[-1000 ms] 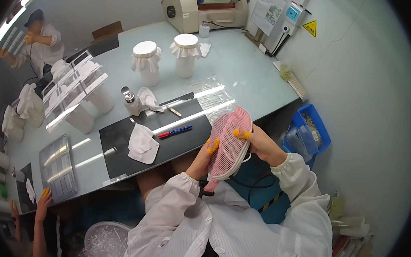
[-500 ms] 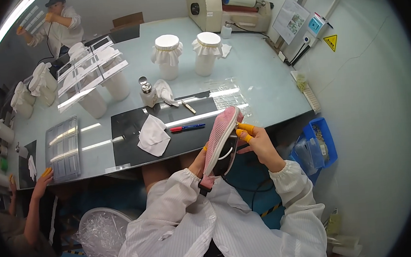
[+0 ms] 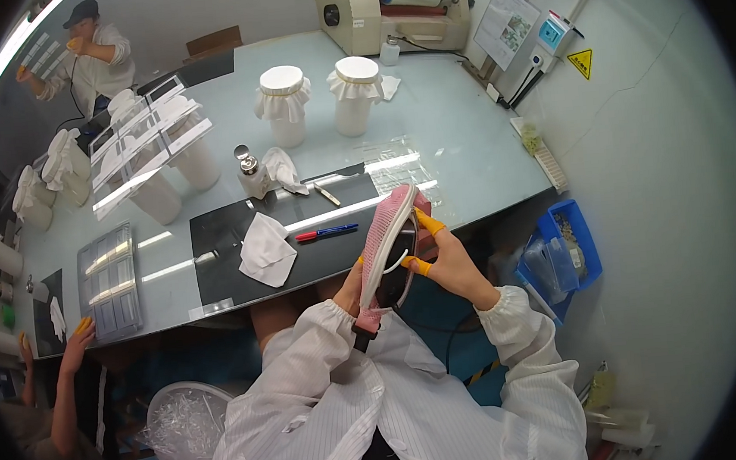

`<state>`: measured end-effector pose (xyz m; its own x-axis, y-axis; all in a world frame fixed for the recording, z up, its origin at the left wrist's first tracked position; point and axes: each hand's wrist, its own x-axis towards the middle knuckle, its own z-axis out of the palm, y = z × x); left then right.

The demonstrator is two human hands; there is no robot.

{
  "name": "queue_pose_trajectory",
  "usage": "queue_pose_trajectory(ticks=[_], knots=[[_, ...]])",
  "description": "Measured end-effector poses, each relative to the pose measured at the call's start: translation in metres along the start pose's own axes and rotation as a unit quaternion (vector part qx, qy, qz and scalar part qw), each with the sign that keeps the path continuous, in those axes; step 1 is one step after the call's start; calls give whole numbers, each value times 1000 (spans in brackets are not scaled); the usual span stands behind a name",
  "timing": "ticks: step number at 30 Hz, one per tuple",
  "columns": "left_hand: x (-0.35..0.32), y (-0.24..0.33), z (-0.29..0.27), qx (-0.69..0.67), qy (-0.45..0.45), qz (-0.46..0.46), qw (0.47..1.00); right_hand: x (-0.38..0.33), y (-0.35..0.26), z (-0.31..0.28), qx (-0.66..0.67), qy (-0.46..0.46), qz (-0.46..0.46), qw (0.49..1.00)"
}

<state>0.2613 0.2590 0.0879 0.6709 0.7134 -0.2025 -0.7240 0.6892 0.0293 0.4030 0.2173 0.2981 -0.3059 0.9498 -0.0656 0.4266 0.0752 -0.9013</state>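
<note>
**Pink pad turned edge-on between two hands**

At far left, a co-worker's hand (image 3: 80,332) with yellow finger cots rests at the tabletop (image 3: 465,149) edge beside a grey tray (image 3: 111,280). Further right, a white cloth (image 3: 266,251) lies on a black mat (image 3: 230,232), with a red-and-blue pen (image 3: 327,231) just beside it. Past that, the worker's left hand (image 3: 351,290) grips the lower end of the pink pad (image 3: 384,242), fingers closed around it, though mostly hidden behind the pad. The right hand (image 3: 446,254), its fingers (image 3: 426,223) capped in yellow, is closed lightly on the pad's upper edge and dark underside. The pad is held over the worker's lap, just off the near tabletop edge. A second ago its broad pink face was toward the camera; it now stands nearly edge-on, the dark back showing. That suggests the worker is turning it over to get at the other side. A blue bin (image 3: 569,240) sits at right on the floor.
</note>
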Motion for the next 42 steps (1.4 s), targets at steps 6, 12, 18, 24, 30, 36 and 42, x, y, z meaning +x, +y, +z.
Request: queue_pose_trajectory(ticks=[6, 12, 18, 24, 30, 36, 42], knots=[[4, -3, 3, 33, -28, -3, 999, 1, 9, -4, -98, 64, -58, 991], [-18, -9, 52, 152, 64, 35, 986, 6, 18, -11, -11, 63, 6, 998], [-1, 2, 57, 138, 83, 10, 987, 22, 39, -16, 79, 89, 1, 993], [12, 9, 80, 164, 95, -16, 982, 48, 67, -37, 136, 94, 17, 986], [10, 13, 131, 201, 111, -31, 973, 82, 82, -67, 293, 100, 170, 936], [-2, 9, 166, 214, 49, 7, 975, 107, 100, -84, 290, 88, 214, 929], [73, 54, 100, 248, 47, -80, 964, 122, 143, -82, 388, 123, 215, 888]])
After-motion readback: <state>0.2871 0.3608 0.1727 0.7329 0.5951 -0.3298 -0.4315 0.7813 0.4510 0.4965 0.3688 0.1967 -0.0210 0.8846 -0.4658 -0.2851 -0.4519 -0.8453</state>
